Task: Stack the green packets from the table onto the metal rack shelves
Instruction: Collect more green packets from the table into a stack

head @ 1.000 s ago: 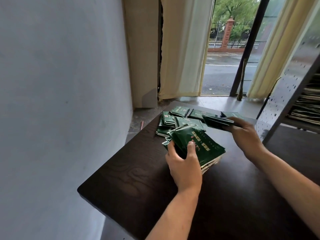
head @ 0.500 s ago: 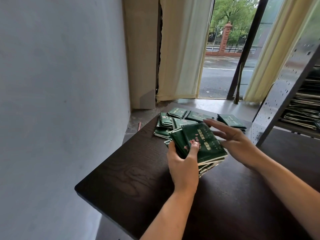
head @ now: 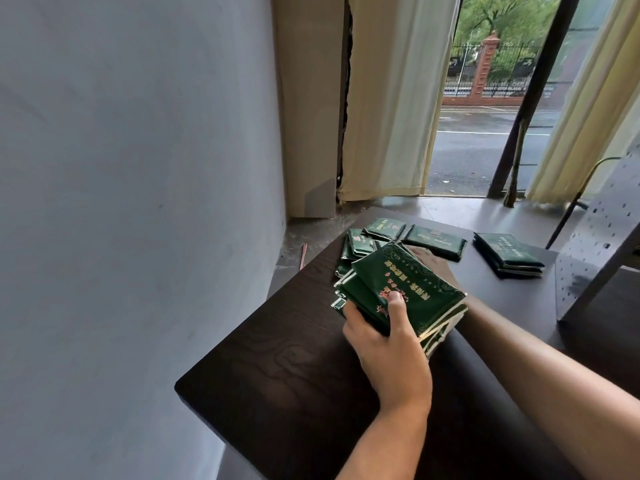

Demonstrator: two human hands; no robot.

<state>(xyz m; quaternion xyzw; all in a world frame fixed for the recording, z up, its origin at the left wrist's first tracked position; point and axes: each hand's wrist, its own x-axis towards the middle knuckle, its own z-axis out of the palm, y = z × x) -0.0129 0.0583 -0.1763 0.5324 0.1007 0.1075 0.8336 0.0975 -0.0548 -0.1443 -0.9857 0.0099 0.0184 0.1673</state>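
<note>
Left hand (head: pixel 388 344) grips a bundle of green packets (head: pixel 405 289) above the table (head: pixel 284 393); right hand (head: pixel 433 263), mostly hidden behind it, state undeterminable. Loose packets (head: pixel 433 240) lie at 12 o'clock, a small stack (head: pixel 507 254) at 2 o'clock beside the metal rack (head: pixel 595 244). Judged: shelving barely begun.

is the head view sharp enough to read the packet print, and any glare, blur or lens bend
Head view: the gold print on the left hand's stack of dark green foil packets shows but isn't legible; soft window sheen on the dark wooden table; wide-angle bend curves the white wall; right hand mostly hidden behind the stack.
</note>
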